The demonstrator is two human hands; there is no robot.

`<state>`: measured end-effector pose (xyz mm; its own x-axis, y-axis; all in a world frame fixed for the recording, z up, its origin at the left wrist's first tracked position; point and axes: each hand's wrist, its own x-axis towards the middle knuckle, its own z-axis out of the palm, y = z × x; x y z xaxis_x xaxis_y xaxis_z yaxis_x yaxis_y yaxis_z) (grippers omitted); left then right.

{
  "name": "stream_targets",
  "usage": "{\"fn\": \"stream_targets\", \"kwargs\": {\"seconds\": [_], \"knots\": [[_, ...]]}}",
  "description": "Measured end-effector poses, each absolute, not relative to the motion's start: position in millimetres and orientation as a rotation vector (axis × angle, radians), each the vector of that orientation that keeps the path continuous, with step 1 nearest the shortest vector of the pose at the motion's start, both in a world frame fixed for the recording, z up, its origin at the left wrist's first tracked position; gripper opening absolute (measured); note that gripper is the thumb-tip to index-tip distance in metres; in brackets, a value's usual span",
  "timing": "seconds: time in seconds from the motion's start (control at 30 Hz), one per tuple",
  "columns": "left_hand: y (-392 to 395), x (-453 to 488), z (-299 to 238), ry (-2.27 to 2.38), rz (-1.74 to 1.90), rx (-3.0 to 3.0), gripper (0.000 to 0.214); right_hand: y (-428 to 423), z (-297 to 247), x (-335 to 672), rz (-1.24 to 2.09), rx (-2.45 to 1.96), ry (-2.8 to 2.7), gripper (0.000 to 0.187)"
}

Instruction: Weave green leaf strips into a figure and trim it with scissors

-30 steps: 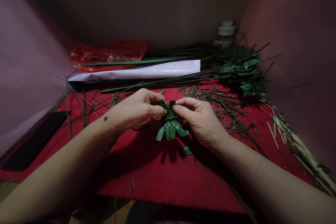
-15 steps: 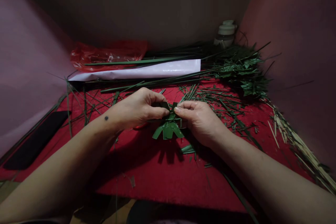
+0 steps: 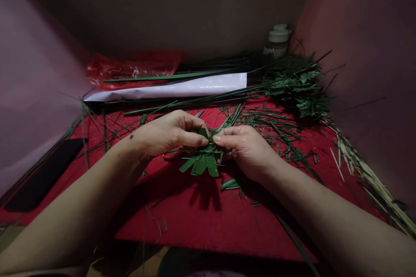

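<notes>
Between my two hands is a small woven leaf piece (image 3: 203,162), green and glossy, with flat strip ends fanning out toward me above the red cloth. My left hand (image 3: 177,134) pinches its upper left side between thumb and index finger. On the other side, my right hand (image 3: 245,147) pinches the upper right part, thumb on top, its lower fingers curled behind. Fingers hide some of the weave. Partly under my left hand lie scissors (image 3: 172,155), their red handle and a blade tip showing. A folded bit of green leaf (image 3: 230,185) rests on the cloth just below.
Green leaf scraps (image 3: 260,119) litter the red cloth (image 3: 195,229) beyond my right hand. Further back are a white sheet (image 3: 195,86), a red plastic bag (image 3: 133,67), a heap of woven leaf pieces (image 3: 305,86) and a bottle (image 3: 277,41). A black flat object (image 3: 43,173) lies left; pale stalks (image 3: 373,173) lie right.
The leaf piece has tilted, its fanned ends swinging a little to the left. Both hands keep their pinch and have barely shifted.
</notes>
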<state>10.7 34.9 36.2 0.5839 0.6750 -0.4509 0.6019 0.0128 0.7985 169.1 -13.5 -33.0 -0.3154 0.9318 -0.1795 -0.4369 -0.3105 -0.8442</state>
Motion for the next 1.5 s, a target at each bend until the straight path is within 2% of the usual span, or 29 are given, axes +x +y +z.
{"fn": "stream_targets", "kwargs": {"seconds": [0.5,0.73,1.2,1.5], "knots": [[30,13,41,1.181,-0.045,1.832,0.013,-17,-34,169,1.555,-0.992,-1.116,0.016],[35,7,43,1.027,-0.064,1.804,0.014,-17,-36,167,1.713,-0.869,-1.059,0.018],[40,2,38,0.965,0.002,1.794,0.018,-16,-37,166,1.773,-0.763,-0.928,0.021],[36,7,41,0.991,0.035,1.79,0.012,-16,-36,166,1.8,-0.776,-0.902,0.021]]}}
